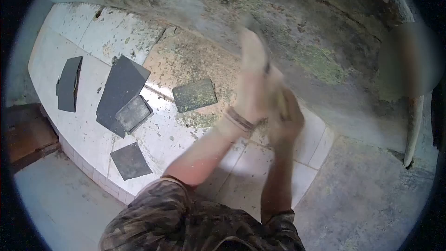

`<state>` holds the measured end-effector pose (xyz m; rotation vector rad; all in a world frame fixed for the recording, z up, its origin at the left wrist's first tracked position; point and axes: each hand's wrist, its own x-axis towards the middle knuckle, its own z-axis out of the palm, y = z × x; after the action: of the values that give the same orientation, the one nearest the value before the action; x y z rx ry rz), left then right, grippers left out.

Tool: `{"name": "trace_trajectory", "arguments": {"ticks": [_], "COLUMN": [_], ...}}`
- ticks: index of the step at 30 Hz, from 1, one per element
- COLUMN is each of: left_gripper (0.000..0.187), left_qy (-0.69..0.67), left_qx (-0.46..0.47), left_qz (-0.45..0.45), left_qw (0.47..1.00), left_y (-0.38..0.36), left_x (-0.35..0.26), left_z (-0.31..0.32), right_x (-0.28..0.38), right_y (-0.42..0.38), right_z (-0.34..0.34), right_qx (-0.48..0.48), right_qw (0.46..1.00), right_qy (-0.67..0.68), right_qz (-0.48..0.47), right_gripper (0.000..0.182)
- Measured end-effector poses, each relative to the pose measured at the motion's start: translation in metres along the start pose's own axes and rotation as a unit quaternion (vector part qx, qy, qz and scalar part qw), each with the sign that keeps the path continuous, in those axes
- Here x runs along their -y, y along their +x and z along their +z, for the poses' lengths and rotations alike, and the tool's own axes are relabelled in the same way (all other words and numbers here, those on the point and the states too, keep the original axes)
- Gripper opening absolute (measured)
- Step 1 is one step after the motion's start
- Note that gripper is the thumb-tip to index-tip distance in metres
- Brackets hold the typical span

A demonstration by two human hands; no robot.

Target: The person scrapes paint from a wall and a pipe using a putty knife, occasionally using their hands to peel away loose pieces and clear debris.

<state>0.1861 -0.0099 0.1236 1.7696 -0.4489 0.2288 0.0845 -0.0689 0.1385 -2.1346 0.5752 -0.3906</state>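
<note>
L forearm (197, 158) reaches fwd & slants up to the R, bare below its sleeve (151, 204), w/ the wrist (239, 121) banded & the L hand (254, 72) stretched out beyond it, pointing away from the body. R forearm (277, 176) comes up nearly straight, w/ the R hand (285, 118) bent in next to the heel of the L, its fingers (282, 102) apparently curled. Both hands are v. blurry, so exact finger pos. & any contact btwn. them can't be told.
</note>
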Motion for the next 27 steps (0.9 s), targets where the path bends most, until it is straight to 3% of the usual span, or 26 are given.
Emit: {"name": "trace_trajectory", "arguments": {"ticks": [2,4,6,7,8,10,11,13,14,16,18,19,21,22,23,25,26,27], "left_gripper": [0.072,0.072,0.077,0.077,0.078,0.084,0.084,0.085,0.072,0.070,0.067,0.067,0.066,0.066,0.066,0.061,0.061,0.058], "left_qy": [-0.018,-0.023,-0.031,-0.017,-0.004,0.251,0.249,-0.019,-0.028,-0.013,-0.035,-0.074,-0.048,-0.025,-0.028,0.062,0.059,0.013], "left_qx": [-0.016,-0.015,0.019,0.001,-0.020,0.014,0.007,0.050,0.019,-0.007,-0.029,-0.025,-0.030,-0.037,-0.038,-0.082,-0.089,-0.081], "left_qz": [-0.029,-0.030,-0.119,-0.050,0.019,0.141,0.137,0.093,0.096,0.086,0.030,-0.021,-0.018,-0.022,-0.022,0.166,0.163,0.131], "left_qw": [0.999,0.999,0.992,0.999,1.000,0.958,0.959,0.994,0.995,0.996,0.998,0.997,0.998,0.999,0.999,0.981,0.981,0.988], "left_y": [0.030,0.046,0.048,0.041,0.032,0.014,0.009,0.002,0.006,0.022,0.050,0.062,0.067,0.069,0.063,0.039,0.034,0.029], "left_x": [0.012,0.008,0.002,-0.002,-0.006,0.001,-0.008,-0.027,-0.026,-0.011,0.004,0.003,-0.001,-0.003,-0.004,-0.010,-0.019,-0.029], "left_z": [-0.045,-0.065,-0.075,-0.067,-0.048,-0.007,-0.009,-0.016,-0.017,-0.034,-0.063,-0.074,-0.075,-0.076,-0.067,-0.032,-0.025,-0.020], "right_x": [0.032,0.065,0.041,0.032,0.047,0.014,0.015,0.021,0.022,0.025,0.057,0.067,0.085,0.096,0.079,0.033,0.039,0.052], "right_y": [0.018,0.030,0.022,0.016,0.011,-0.008,-0.011,-0.017,-0.013,0.006,0.027,0.035,0.046,0.043,0.035,0.020,0.018,0.015], "right_z": [0.038,0.055,0.054,0.048,0.024,0.001,-0.008,-0.017,-0.012,0.011,0.038,0.046,0.052,0.040,0.030,0.010,0.002,-0.009], "right_qx": [0.011,0.007,-0.008,-0.023,0.040,-0.038,-0.032,-0.050,-0.050,-0.048,-0.020,-0.023,-0.010,0.022,0.021,0.012,0.017,-0.013], "right_qw": [1.000,0.995,0.997,0.994,0.993,0.997,0.997,0.992,0.992,0.979,0.994,0.994,0.988,0.997,0.997,0.965,0.966,0.980], "right_qy": [-0.001,0.072,0.013,-0.049,-0.096,0.038,0.033,0.112,0.112,0.002,0.039,0.043,0.054,0.027,0.025,0.262,0.256,0.192], "right_qz": [0.007,-0.065,-0.080,-0.095,-0.047,-0.064,-0.069,0.026,0.025,-0.199,-0.097,-0.098,-0.144,-0.074,-0.076,-0.028,-0.031,0.040], "right_gripper": [0.043,0.038,0.039,0.039,0.041,0.038,0.038,0.036,0.036,0.039,0.037,0.037,0.038,0.040,0.040,0.041,0.041,0.040]}}
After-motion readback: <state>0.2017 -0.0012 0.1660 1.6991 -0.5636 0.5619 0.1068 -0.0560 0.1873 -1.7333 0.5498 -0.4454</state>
